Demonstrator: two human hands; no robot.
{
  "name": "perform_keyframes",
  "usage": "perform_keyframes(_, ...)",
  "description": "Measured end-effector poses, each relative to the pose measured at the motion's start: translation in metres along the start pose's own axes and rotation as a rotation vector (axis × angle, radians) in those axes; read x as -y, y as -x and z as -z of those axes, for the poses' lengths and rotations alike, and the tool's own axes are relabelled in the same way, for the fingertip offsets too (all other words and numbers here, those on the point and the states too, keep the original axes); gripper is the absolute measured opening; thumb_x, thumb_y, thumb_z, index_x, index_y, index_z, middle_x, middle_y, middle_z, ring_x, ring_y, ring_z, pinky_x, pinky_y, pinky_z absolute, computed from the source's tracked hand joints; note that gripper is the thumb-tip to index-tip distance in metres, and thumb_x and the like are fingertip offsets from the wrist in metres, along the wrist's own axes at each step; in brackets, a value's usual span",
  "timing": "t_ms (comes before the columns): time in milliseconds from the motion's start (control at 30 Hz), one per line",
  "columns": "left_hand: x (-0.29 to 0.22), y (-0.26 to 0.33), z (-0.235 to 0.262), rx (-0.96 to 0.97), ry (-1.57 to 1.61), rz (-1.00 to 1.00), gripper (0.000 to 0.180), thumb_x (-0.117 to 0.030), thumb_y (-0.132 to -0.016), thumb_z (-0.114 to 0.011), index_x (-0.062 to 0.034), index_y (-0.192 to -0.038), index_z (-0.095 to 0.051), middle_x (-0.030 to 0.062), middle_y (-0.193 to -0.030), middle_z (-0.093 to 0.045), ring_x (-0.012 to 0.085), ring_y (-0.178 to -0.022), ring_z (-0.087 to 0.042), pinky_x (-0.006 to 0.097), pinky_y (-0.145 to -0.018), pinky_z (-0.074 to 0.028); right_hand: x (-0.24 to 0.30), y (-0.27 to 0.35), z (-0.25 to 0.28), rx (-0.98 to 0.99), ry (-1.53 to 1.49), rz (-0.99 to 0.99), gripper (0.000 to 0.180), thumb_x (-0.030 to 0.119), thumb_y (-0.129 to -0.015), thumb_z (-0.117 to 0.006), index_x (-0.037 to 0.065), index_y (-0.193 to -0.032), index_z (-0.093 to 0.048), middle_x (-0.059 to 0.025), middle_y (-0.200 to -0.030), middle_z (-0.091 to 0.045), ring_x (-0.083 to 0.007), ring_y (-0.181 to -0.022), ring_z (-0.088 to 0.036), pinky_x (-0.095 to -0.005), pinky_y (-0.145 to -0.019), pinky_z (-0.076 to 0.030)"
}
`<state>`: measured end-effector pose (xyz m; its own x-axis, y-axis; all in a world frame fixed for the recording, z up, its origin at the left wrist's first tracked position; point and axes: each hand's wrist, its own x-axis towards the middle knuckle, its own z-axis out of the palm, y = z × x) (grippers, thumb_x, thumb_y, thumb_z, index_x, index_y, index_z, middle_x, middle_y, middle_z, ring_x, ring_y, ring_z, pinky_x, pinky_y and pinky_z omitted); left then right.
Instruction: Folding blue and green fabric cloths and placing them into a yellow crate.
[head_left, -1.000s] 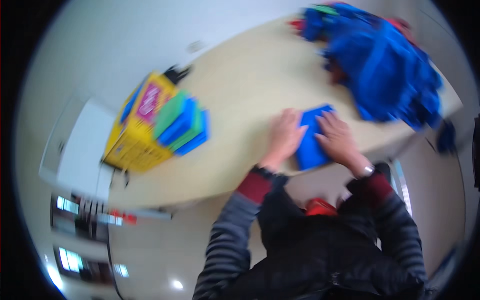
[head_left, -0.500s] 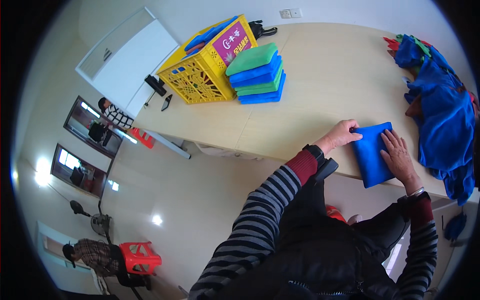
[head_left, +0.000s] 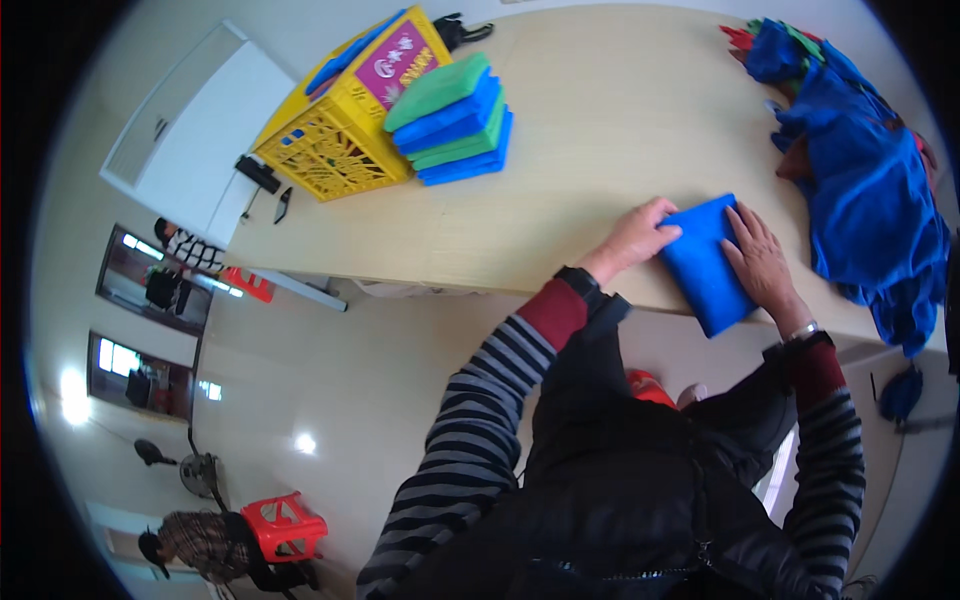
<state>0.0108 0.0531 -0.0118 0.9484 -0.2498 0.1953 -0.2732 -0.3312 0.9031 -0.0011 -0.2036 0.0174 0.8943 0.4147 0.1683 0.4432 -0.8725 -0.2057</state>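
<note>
A folded blue cloth [head_left: 707, 262] lies at the near edge of the pale wooden table [head_left: 600, 130], partly over the edge. My left hand [head_left: 637, 238] rests on its left side with fingers curled over the cloth's edge. My right hand [head_left: 762, 256] lies flat on its right side. Both hands press the cloth from either side.
A stack of folded green and blue cloths [head_left: 452, 120] stands beside a yellow plastic crate [head_left: 336, 140] at the table's left. A heap of unfolded blue cloths [head_left: 860, 170] lies at the right. A person sits by a red stool [head_left: 285, 528] on the floor.
The view has swung and shifted, so the table and crate sit differently in the picture. My hands stay on the folded blue cloth, which lies closer to the table's near edge.
</note>
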Motion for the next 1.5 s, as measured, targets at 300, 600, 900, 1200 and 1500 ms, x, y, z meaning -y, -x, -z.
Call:
perform_keyframes(300,0.009,-0.029,0.040,-0.144,-0.323,0.042,0.039,-0.019,-0.088,-0.070,-0.0019,-0.121,-0.056,0.0047,-0.084,-0.064,0.0122,-0.073,-0.058,0.030,-0.067,-0.049,0.038,-0.025,-0.021,-0.123,0.010,-0.191,0.058,0.044,-0.101,-0.042,0.010,-0.148,-0.039,-0.0151,-0.154,-0.037,-0.0339,-0.140,-0.038,-0.0459,-0.115,-0.030)
perform_keyframes(600,-0.074,0.059,-0.019,-0.284,-0.668,-0.378,0.045,-0.021,-0.077,-0.078,-0.0022,-0.114,-0.059,0.0160,-0.111,-0.058,0.0355,-0.106,-0.056,0.045,-0.089,-0.048,0.029,-0.023,-0.028,-0.163,0.063,-0.255,0.058,0.046,-0.101,-0.041,0.011,-0.146,-0.042,-0.0142,-0.152,-0.039,-0.0355,-0.137,-0.041,-0.0493,-0.112,-0.034)
perform_keyframes(900,-0.073,0.082,-0.067,-0.310,-1.106,-0.501,0.029,-0.008,-0.079,-0.069,-0.0044,-0.105,-0.057,0.0137,-0.108,-0.053,0.0289,-0.095,-0.056,0.038,-0.079,-0.050,0.037,-0.024,-0.026,-0.178,0.039,-0.250,0.057,0.047,-0.100,-0.044,0.010,-0.142,-0.045,-0.0144,-0.150,-0.042,-0.0359,-0.132,-0.046,-0.0508,-0.106,-0.039)
perform_keyframes(1200,-0.089,0.059,-0.082,-0.158,-1.517,-0.265,0.021,-0.012,-0.084,-0.063,-0.0074,-0.103,-0.055,0.0124,-0.111,-0.053,0.0225,-0.091,-0.055,0.030,-0.071,-0.052,0.039,-0.022,-0.024,-0.151,0.037,-0.292,0.057,0.048,-0.101,-0.042,0.011,-0.145,-0.044,-0.0134,-0.151,-0.040,-0.0351,-0.133,-0.045,-0.0498,-0.107,-0.039)
perform_keyframes(1500,-0.085,0.069,-0.085,-0.028,-1.640,-0.275,0.033,-0.013,-0.084,-0.065,-0.0011,-0.114,-0.055,0.0158,-0.115,-0.057,0.0271,-0.102,-0.059,0.029,-0.076,-0.055,0.036,-0.020,-0.032,-0.222,0.041,-0.286,0.058,0.048,-0.100,-0.042,0.010,-0.145,-0.044,-0.0122,-0.152,-0.041,-0.0333,-0.131,-0.047,-0.0485,-0.105,-0.038)
